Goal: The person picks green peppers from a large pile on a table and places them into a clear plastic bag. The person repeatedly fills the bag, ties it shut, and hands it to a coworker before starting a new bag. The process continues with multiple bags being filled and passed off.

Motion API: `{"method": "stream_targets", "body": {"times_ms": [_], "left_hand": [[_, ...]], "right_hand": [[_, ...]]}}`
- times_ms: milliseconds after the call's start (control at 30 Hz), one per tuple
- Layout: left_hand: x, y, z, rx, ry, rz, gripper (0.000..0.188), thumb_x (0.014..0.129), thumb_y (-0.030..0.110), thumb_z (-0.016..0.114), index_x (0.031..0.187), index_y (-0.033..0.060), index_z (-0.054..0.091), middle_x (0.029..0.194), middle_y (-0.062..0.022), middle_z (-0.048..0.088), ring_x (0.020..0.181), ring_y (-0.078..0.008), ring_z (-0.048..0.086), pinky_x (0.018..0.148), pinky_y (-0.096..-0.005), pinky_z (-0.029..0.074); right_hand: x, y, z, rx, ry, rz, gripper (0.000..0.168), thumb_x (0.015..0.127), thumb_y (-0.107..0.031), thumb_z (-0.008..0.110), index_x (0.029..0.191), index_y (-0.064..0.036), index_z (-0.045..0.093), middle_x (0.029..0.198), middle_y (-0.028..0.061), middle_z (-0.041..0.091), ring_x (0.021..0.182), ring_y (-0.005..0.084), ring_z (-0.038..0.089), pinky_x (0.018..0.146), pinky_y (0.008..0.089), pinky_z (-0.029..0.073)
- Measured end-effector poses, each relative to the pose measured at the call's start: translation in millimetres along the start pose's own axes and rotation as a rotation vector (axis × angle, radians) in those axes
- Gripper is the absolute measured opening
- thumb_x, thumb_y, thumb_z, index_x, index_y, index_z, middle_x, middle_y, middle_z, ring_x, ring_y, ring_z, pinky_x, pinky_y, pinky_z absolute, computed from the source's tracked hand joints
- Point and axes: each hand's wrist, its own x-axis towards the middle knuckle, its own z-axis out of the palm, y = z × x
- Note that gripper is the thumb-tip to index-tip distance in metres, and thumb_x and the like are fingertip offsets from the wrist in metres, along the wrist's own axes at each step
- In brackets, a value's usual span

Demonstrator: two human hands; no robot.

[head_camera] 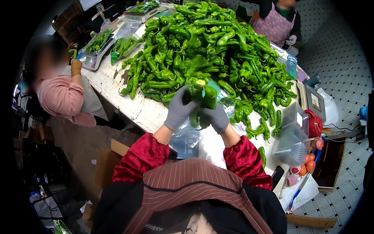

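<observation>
My left hand [180, 109], in a grey knit glove, grips green peppers [194, 91] in front of the large pile. Close against it, my right hand [216, 117], gloved the same way, is closed around another green pepper [210, 97]; its fingers are partly hidden behind the peppers. The heap of long, wrinkled green peppers [201, 41] covers much of the white worktable [117, 90]. Below my hands lie clear plastic bags [187, 140] with a dark printed panel. A clear bag with a teal panel [230, 105] rests just beyond my right hand.
Left, a person [64, 96] holds a pepper beside a scale [90, 62] bearing a filled bag. Another person in a pink apron [274, 22] stands at the far right. Stacked clear plastic trays [289, 137], a red kettle-like container [315, 124], tomatoes [310, 165] and a blue pen [298, 191] lie right.
</observation>
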Motion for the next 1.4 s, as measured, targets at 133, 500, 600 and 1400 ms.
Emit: {"method": "stream_targets", "body": {"times_ms": [133, 500, 600, 1400], "left_hand": [[-1.7, 2.8, -7.5, -0.011, 0.004, -0.081, 0.043, 0.080, 0.005, 0.069, 0.119, -0.0008, 0.054, 0.103, -0.0069, 0.064, 0.095, -0.0121, 0.060, 0.084, -0.0269, 0.048], [-24.7, 4.7, -126.9, -0.477, 0.188, -0.189, 0.029, 0.088, 0.017, 0.057, 0.111, 0.0008, 0.054, 0.096, -0.0106, 0.062, 0.073, -0.0199, 0.061, 0.063, -0.0307, 0.051], [-85.2, -23.4, -197.6, -0.520, 0.583, -0.388, 0.030, 0.089, 0.023, 0.058, 0.112, 0.0032, 0.055, 0.095, -0.0094, 0.062, 0.070, -0.0191, 0.060, 0.055, -0.0286, 0.049], [100.3, -131.3, -289.3, 1.365, 0.443, 0.005, 0.048, 0.077, 0.029, 0.069, 0.119, 0.0076, 0.056, 0.111, -0.0134, 0.060, 0.104, -0.0298, 0.055, 0.089, -0.0402, 0.044]], "right_hand": [[1.4, 4.7, -1.2, 0.046, -0.029, -0.005, 0.031, 0.078, -0.012, 0.066, 0.105, 0.001, 0.061, 0.094, 0.0073, 0.065, 0.080, 0.0145, 0.062, 0.069, 0.0265, 0.049], [3.2, 39.0, -37.5, 0.372, 0.117, 0.169, 0.046, 0.082, -0.012, 0.067, 0.121, 0.002, 0.047, 0.106, 0.0132, 0.062, 0.086, 0.0228, 0.063, 0.072, 0.0342, 0.053], [-3.7, 31.1, -37.9, 0.461, 0.110, 0.188, 0.040, 0.084, -0.010, 0.062, 0.120, 0.000, 0.048, 0.099, 0.0113, 0.061, 0.083, 0.0218, 0.060, 0.072, 0.0357, 0.051], [-2.4, 19.5, -32.7, 0.716, 0.268, 0.242, 0.039, 0.088, -0.021, 0.060, 0.123, -0.008, 0.048, 0.100, 0.0105, 0.057, 0.082, 0.0214, 0.056, 0.073, 0.0358, 0.049]]}}
